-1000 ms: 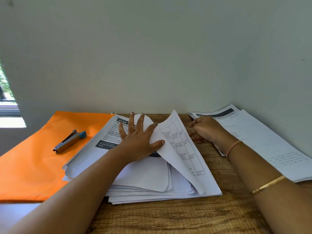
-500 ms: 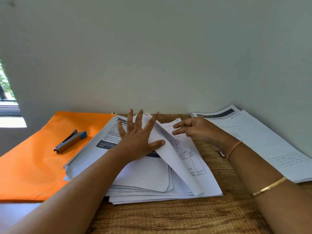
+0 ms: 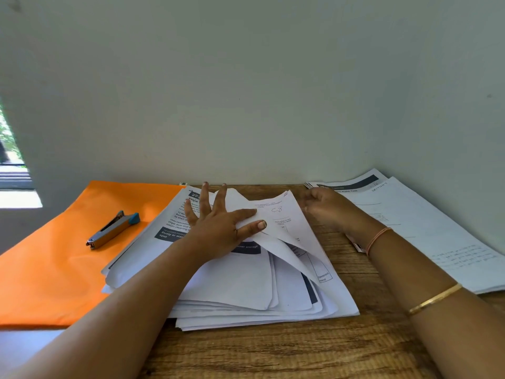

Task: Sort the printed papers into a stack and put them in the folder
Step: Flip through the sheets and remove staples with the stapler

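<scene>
Left hand [image 3: 218,228] lies flat with fingers fanned wide, pressing on the loose pile of printed papers [image 3: 246,285] directly under its palm. Turned-back sheets are bunched between its index finger and thumb. Just right of that thumb, a lifted sheet [image 3: 284,214] (handwritten "C8" near its top) stands tilted off the pile. Right hand [image 3: 325,209] sits at that sheet's far corner with fingers curled; blur hides whether it actually pinches the paper. A second stack of papers [image 3: 426,231] lies beneath and beyond the right wrist. Left of the left hand, the orange folder [image 3: 54,263] lies flat with a stapler [image 3: 113,229] resting on it.
</scene>
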